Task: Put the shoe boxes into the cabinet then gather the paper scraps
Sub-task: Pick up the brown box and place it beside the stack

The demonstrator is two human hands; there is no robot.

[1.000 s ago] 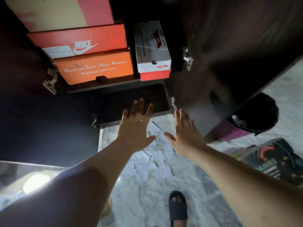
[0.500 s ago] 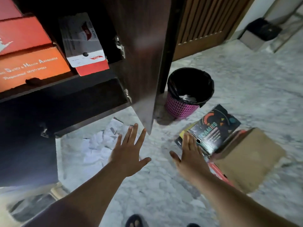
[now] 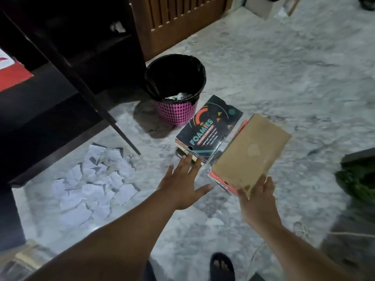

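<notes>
Left hand (image 3: 183, 186) and right hand (image 3: 256, 201) outstretched, fingers spread

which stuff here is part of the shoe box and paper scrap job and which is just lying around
Part of the job:
- black Foamies shoe box
- brown-lidded shoe box
- paper scraps
- cabinet

Just lying about:
- pink bin
- green bundle

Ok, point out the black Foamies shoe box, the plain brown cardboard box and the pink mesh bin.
Black Foamies shoe box (image 3: 210, 131), head view, printed lid.
Plain brown cardboard box (image 3: 251, 153), head view, top face.
Pink mesh bin (image 3: 176, 112), head view, side wall.
</notes>
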